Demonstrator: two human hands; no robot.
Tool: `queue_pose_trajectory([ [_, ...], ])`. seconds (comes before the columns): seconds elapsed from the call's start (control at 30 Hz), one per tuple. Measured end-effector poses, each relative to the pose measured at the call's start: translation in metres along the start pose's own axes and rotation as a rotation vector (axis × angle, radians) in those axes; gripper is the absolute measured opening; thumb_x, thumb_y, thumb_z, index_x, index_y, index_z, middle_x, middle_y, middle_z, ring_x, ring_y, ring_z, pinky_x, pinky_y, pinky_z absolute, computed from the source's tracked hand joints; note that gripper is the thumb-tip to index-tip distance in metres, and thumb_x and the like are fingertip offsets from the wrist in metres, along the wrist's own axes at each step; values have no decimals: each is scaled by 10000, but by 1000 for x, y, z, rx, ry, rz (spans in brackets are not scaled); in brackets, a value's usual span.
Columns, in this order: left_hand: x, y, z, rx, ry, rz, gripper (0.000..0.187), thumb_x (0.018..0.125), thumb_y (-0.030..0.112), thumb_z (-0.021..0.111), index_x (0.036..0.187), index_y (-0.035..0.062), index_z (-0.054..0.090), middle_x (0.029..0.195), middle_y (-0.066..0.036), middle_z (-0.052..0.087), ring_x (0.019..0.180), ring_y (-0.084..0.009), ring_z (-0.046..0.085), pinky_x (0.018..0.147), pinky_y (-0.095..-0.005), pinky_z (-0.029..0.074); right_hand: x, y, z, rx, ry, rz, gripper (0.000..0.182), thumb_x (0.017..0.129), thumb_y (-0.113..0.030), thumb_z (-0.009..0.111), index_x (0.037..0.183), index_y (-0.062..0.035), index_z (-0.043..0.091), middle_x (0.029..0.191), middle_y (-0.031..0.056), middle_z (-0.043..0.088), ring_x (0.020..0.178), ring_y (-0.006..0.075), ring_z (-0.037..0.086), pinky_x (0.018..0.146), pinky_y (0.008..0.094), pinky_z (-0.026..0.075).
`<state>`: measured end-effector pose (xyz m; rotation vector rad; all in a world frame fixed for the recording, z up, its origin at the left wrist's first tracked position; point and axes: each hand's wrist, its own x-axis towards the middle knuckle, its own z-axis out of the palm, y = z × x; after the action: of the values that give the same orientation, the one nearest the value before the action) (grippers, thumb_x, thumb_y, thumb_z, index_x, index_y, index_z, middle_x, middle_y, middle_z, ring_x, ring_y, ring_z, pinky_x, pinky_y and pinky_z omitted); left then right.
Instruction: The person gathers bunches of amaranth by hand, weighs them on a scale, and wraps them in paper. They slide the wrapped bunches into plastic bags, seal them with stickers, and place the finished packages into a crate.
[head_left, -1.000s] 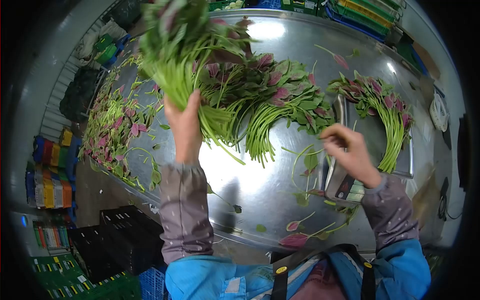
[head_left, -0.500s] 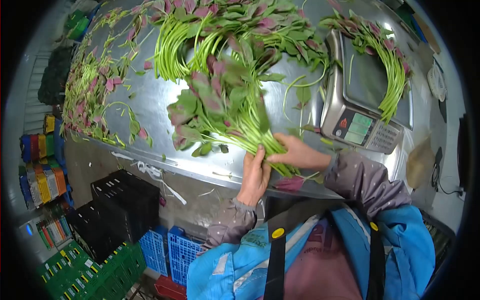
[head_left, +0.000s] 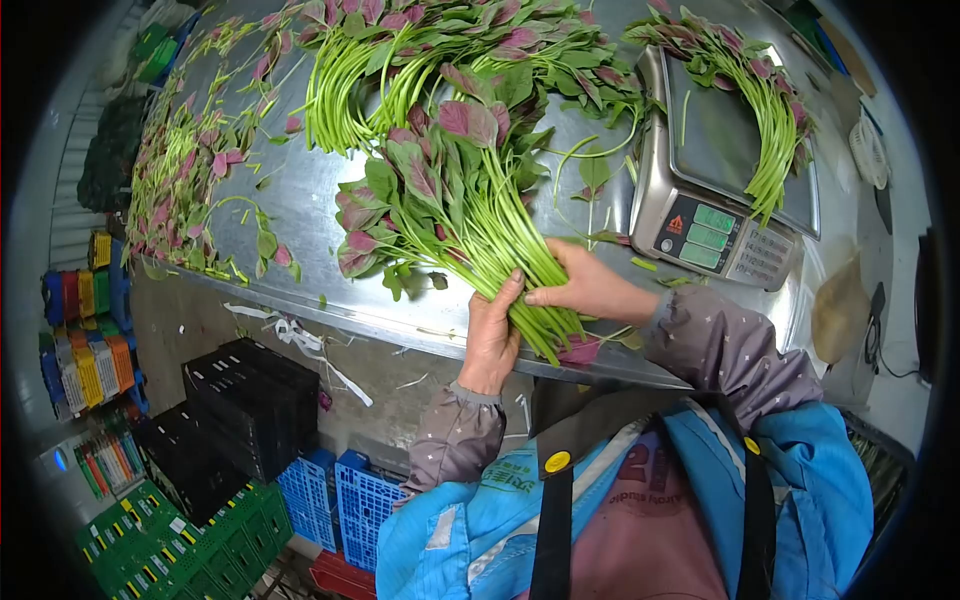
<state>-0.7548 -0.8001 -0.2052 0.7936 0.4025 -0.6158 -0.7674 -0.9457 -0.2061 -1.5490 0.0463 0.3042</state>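
Note:
A bunch of red amaranth greens (head_left: 490,225), with long green stems and green-purple leaves, is held at the table's near edge. My left hand (head_left: 492,335) wraps the stems from the left, thumb on top. From the right, my right hand (head_left: 592,288) closes round the same stems, a little higher. The leaves point away from me and the cut stem ends point toward me. Beside the stem ends lies a loose purple leaf (head_left: 579,350). Fingers under the bunch are hidden.
A digital scale (head_left: 700,235) at the right bears another bunch of greens (head_left: 770,150). More bundled greens (head_left: 340,95) lie at the back of the metal table (head_left: 300,215), with loose stalks (head_left: 180,190) at left. Black crates (head_left: 240,410) and blue crates (head_left: 355,510) stand below.
Both hands still grip the bunch. Its leaves have swung up and slightly right, and the stems now stand more upright and fanned. My left hand has shifted slightly left.

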Motion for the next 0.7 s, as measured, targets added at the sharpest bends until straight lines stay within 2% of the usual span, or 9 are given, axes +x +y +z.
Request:
queue_pose_trajectory([
  [0.07, -2, 1, -1, 72, 26, 38, 255, 817, 80, 583, 1043, -9, 505, 943, -56, 567, 805, -128, 550, 697, -252, 461, 3, -5, -2, -13, 54, -98, 405, 735, -151, 628, 1070, 28, 486, 845, 138, 600, 781, 173, 578, 709, 309, 459],
  [0.13, -4, 2, -4, 211, 77, 114, 233, 805, 103, 596, 1000, 4, 514, 877, -45, 561, 718, -125, 536, 624, -252, 434, 5, -26, -20, -542, -92, 28, 314, 805, -134, 565, 1061, 8, 452, 868, 116, 555, 813, 150, 538, 722, 283, 438],
  [0.23, -14, 12, 9, 252, 273, 254, 275, 806, 135, 599, 1038, 52, 478, 884, -60, 545, 731, -152, 548, 635, -295, 473, 0, -45, -35, -273, 29, 196, 255, 819, -138, 528, 1023, -5, 452, 801, 133, 534, 733, 173, 529, 670, 300, 432],
  [0.3, -14, 16, 10, 273, 151, 340, 233, 849, 156, 534, 1040, 36, 478, 928, -73, 537, 845, -179, 540, 724, -331, 487, -5, -52, -47, -392, 227, -317, 257, 836, -140, 517, 1042, -4, 445, 758, 80, 530, 647, 156, 513, 606, 303, 436],
  [0.37, -5, 13, 3, 224, 67, 411, 184, 872, 146, 497, 1006, 22, 474, 898, -68, 531, 815, -164, 524, 739, -307, 469, -16, -88, -70, -292, 395, -549, 239, 860, -163, 507, 1037, -14, 447, 716, 24, 497, 560, 101, 468, 501, 260, 404],
  [0.47, 1, 4, 5, 174, 40, 381, 126, 873, 152, 508, 902, 39, 460, 826, -50, 516, 750, -144, 503, 699, -285, 458, -55, -153, -113, -156, 608, -531, 206, 888, -192, 479, 1012, -29, 457, 678, -20, 449, 503, 31, 375, 421, 192, 314],
  [0.57, 15, -11, 2, 87, 66, 207, 126, 860, 153, 537, 868, 48, 467, 798, -38, 516, 726, -142, 499, 691, -290, 454, -69, -158, -162, -306, 822, -529, 197, 899, -203, 459, 995, -30, 456, 650, -25, 429, 467, 24, 352, 387, 189, 283],
  [0.63, 22, -20, -5, -29, 71, 58, 139, 849, 155, 557, 895, 46, 484, 809, -40, 522, 745, -144, 505, 700, -294, 457, -71, -126, -204, -489, 939, -357, 239, 880, -229, 490, 978, -15, 448, 654, -3, 442, 506, 51, 393, 429, 222, 331],
  [0.7, 24, -25, -8, -16, 47, 46, 158, 845, 162, 565, 914, 44, 487, 821, -45, 524, 760, -151, 512, 715, -299, 461, -72, -76, -246, -704, 1021, -74, 311, 837, -251, 522, 950, 33, 464, 748, 156, 558, 662, 296, 553, 604, 351, 431],
])
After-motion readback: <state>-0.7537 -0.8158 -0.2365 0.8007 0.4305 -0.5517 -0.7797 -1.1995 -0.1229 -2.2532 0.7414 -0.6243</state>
